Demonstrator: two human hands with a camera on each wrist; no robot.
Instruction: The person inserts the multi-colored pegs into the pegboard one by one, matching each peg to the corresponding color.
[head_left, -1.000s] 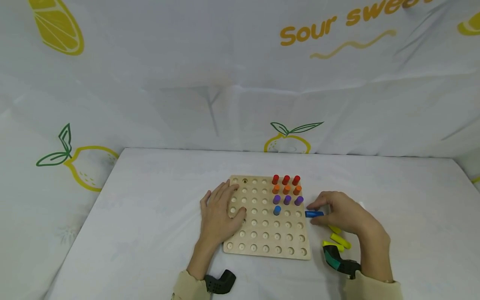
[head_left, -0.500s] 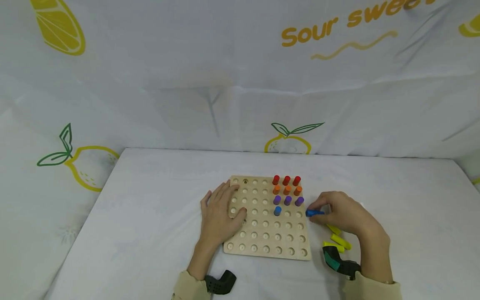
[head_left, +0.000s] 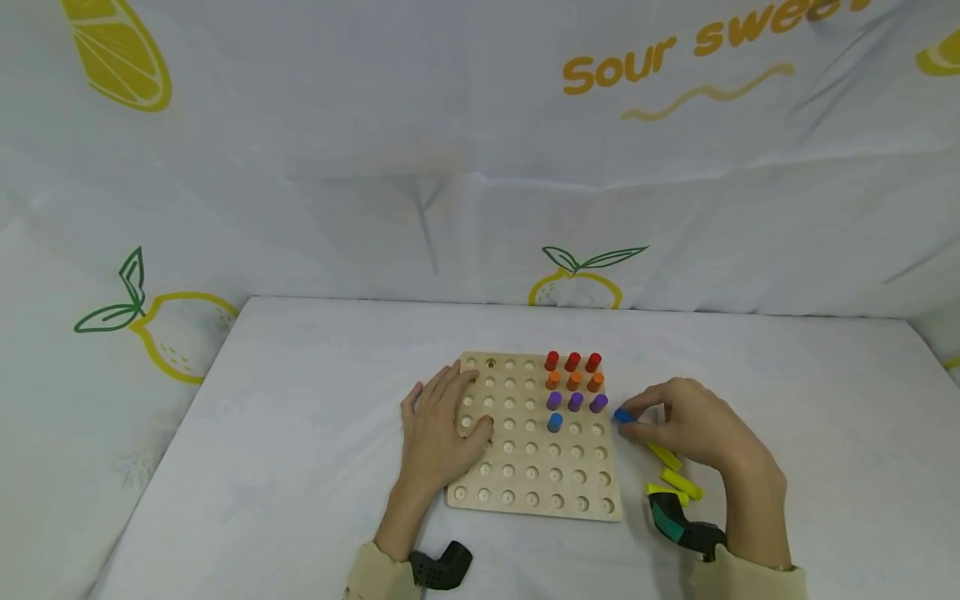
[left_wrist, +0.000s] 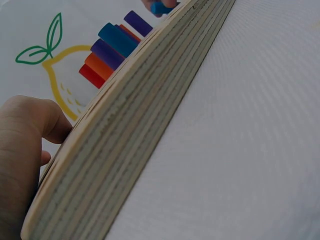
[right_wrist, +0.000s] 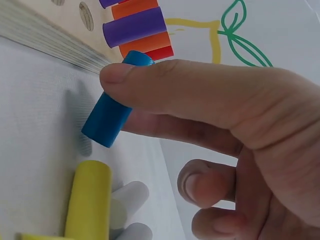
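A square wooden pegboard (head_left: 532,472) with rows of round holes lies on the white table. My left hand (head_left: 441,433) rests on its left side, fingers spread over the edge and thumb on top. Just off the board's right edge, my right hand (head_left: 693,423) pinches a blue peg (right_wrist: 107,119) between thumb and forefinger; the right wrist view shows it tilted and raised off the cloth. Upright in the board stand red pegs (head_left: 573,362), orange pegs (head_left: 574,380), purple pegs (head_left: 576,402) and a single blue peg (head_left: 555,422) in front of them.
Several yellow pegs (head_left: 681,483) lie on the cloth below my right hand. White pegs (right_wrist: 131,197) lie beside them in the right wrist view. A white cloth backdrop (head_left: 480,225) with lemon prints hangs behind the table.
My right hand has picked the blue peg up from lying flat on the cloth, tilting and lifting it slightly. The left hand and the board have stayed put.
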